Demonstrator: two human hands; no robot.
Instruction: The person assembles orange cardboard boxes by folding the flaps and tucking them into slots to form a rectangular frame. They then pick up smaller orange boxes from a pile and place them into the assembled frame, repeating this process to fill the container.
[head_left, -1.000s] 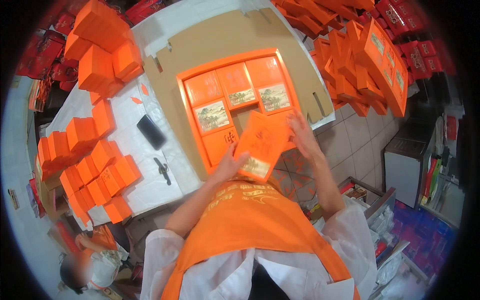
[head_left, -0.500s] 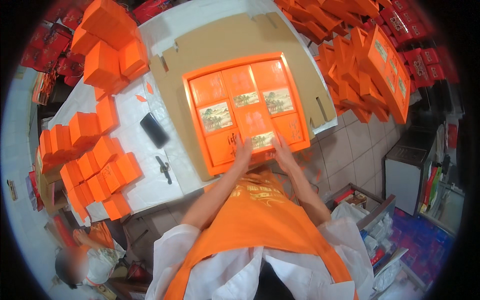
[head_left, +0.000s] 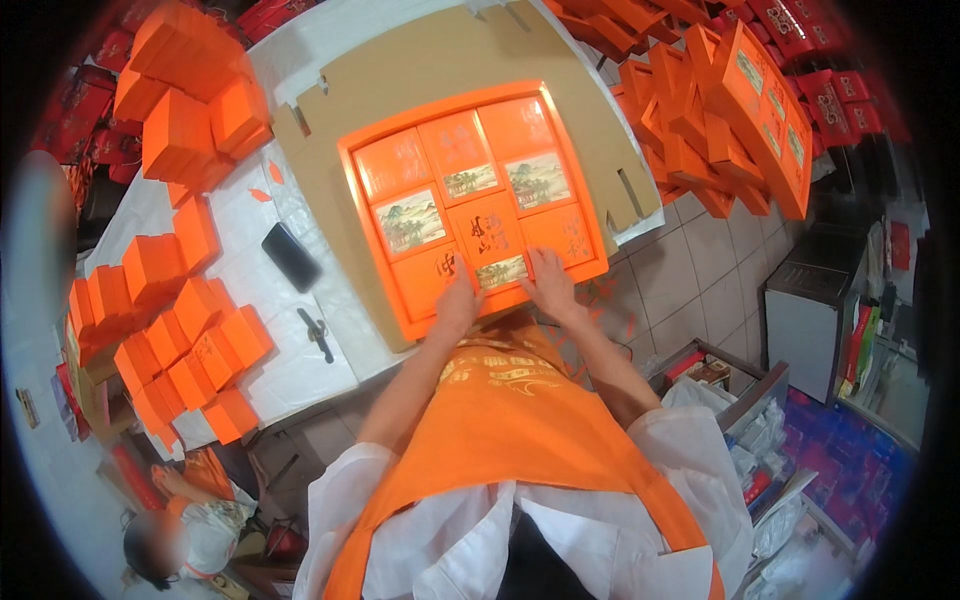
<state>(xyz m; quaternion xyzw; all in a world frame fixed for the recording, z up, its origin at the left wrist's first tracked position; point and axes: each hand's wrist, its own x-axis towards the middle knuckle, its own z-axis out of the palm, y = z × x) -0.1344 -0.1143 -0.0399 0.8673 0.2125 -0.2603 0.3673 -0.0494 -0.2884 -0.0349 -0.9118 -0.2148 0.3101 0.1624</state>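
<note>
A shallow orange tray holds several small orange boxes in rows, some with landscape pictures on their tops. At its near middle is one small orange box with dark writing and a landscape strip. My left hand grips that box at its near left corner, fingertips against its side. My right hand grips the near right corner, its fingers closed in on the box's edge. Between the two hands the box's near edge shows. It sits down among its neighbours; its underside is hidden.
Brown cardboard lies under the tray. To the left are a black phone, a dark strap-like item and several orange boxes. Orange trays stack at the right. A person sits at lower left.
The small box, held between both hands, has settled lower and flatter into the tray's near middle. My hands stay at its near corners. The whole view has shifted slightly.
</note>
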